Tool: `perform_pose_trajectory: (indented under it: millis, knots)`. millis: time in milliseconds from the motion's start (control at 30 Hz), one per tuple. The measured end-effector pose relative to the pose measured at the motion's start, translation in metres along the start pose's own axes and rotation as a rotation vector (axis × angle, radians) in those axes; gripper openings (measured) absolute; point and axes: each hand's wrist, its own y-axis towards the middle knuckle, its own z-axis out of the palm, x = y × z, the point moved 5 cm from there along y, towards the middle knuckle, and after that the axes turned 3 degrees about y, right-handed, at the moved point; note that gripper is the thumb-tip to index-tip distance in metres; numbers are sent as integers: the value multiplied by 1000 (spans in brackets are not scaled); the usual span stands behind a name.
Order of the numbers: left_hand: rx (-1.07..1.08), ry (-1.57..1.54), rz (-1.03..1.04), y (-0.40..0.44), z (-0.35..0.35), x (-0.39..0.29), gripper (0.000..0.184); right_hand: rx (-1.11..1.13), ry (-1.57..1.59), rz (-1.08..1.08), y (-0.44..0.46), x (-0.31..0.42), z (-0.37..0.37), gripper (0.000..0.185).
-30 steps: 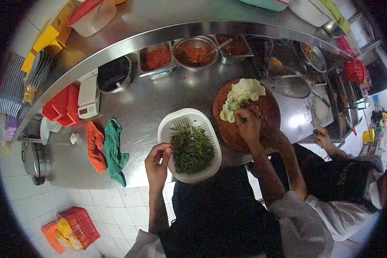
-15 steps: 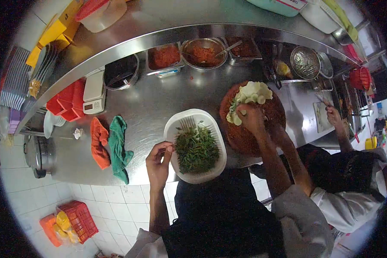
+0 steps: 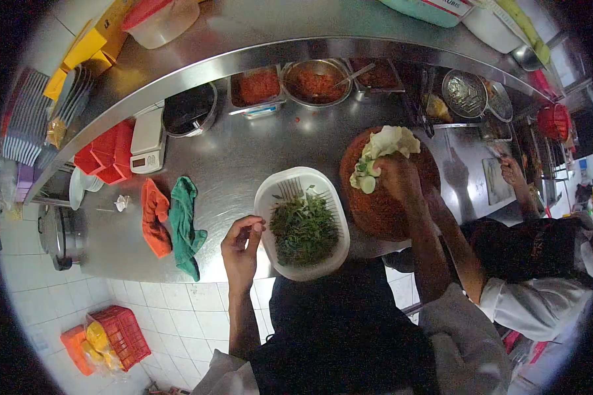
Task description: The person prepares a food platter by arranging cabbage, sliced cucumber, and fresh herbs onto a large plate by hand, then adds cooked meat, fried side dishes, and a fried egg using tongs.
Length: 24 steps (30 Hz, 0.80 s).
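The left hand (image 3: pixel 242 245) is at the left side of the white tub (image 3: pixel 264 197), thumb and fingertips drawn close together beside its rim. I cannot make out whether a sprig is pinched there, or whether the fingertips touch the rim. The tub sits at the near edge of the worktop (image 3: pixel 244 158), with a thick heap of dark, feathery greens (image 3: pixel 304 230) in it.

The right hand (image 3: pixel 400 178) is over a red-brown round surface that looks like a board (image 3: pixel 379 220), right of the tub. It is blurred, its fingers bent down by the pale slices (image 3: pixel 364 176); what they grip, if anything, does not show. Pale leaves (image 3: pixel 393 141) lie just beyond it, at the board's far side. The two hands are well apart, one at each vessel.

A co-worker's forearm (image 3: pixel 460 247) also reaches toward the board from the right, its hand hidden; the co-worker's other hand (image 3: pixel 511 171) is farther right.

As I judge it, the work is partway: leaves and slices already lie together on the board, and the tub has plenty of greens. How much remains to be handled cannot be told. The orange cloth (image 3: pixel 155 217) and green cloth (image 3: pixel 186 227), left of the tub, and the red-filled tray (image 3: pixel 257 87) beyond it are untouched by either hand.
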Motion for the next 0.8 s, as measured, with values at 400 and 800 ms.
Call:
perform_pose_trajectory:
  millis: [400,800]
  knots:
    - [11,-16,-13,-3,1,-1,12,-30,-6,31,0,18,15,15]
    - [-53,274,84,8,-6,14,14,-15,131,-117,-18,111,-14,17]
